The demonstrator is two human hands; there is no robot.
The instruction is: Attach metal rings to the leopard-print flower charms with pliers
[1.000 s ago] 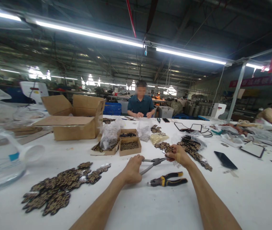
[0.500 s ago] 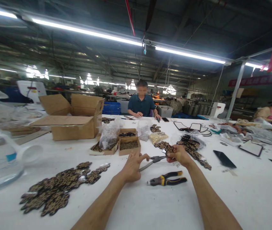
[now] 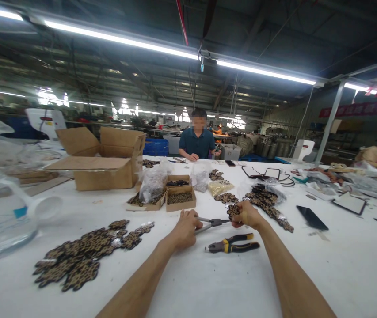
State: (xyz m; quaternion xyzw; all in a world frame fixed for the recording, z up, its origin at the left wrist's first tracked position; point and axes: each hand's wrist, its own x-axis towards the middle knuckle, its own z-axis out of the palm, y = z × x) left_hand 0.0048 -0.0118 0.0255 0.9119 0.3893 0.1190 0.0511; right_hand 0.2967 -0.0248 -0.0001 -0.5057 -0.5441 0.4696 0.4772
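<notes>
My left hand [image 3: 184,230] is closed around the handles of grey long-nosed pliers [image 3: 215,222]. Their tip points right and reaches my right hand [image 3: 248,215]. Between the fingers of that hand is a leopard-print fabric piece [image 3: 233,210] with a scalloped dark edge. Whether the pliers' jaws grip it cannot be made out. Combination pliers [image 3: 230,244] with yellow-and-black handles lie on the table just below. To the left spreads a heap of leopard-print pieces [image 3: 84,247], and another leopard-print pile [image 3: 265,202] lies beyond my right hand.
Small cardboard trays [image 3: 180,199] of metal bits stand ahead, beside a large open carton [image 3: 105,172]. A clear plastic jug [image 3: 2,221] is at far left. On the right lies a black phone [image 3: 311,218]. A co-worker [image 3: 196,142] sits across the table.
My left index finger, earlier stretched out, has curled in around the pliers' handles. The fabric piece in my right hand now shows more of its face. The co-worker opposite has raised one hand.
</notes>
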